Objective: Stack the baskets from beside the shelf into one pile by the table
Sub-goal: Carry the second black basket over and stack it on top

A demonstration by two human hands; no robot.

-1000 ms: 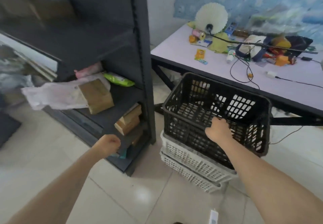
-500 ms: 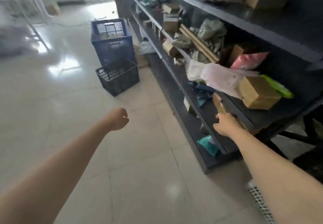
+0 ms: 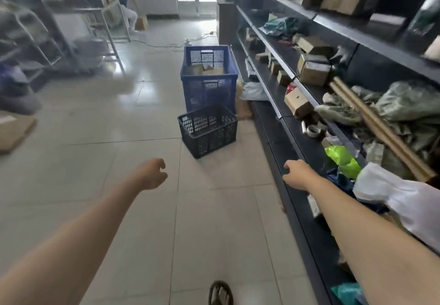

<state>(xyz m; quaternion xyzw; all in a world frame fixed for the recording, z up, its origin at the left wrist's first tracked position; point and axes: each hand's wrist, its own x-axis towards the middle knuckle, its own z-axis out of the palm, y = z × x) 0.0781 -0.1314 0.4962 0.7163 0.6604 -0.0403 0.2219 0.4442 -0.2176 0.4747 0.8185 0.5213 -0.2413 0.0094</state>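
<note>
Head view, forward-down along aisle beside shelf (image 3: 297, 123).

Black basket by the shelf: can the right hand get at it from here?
Probably not yet. The black basket sits well ahead of the empty right hand on the floor, beside the shelf. Nothing blocks the way; bare tiles lie between, so stepping forward should do it.

I'm looking down the aisle of a stockroom or warehouse: a long dark shelf (image 3: 297, 83) is holding cardboard boxes (image 3: 314, 72) and bagged goods, and plastic crates (image 3: 209, 83) are sitting on the tiled floor (image 3: 119, 138).
</note>
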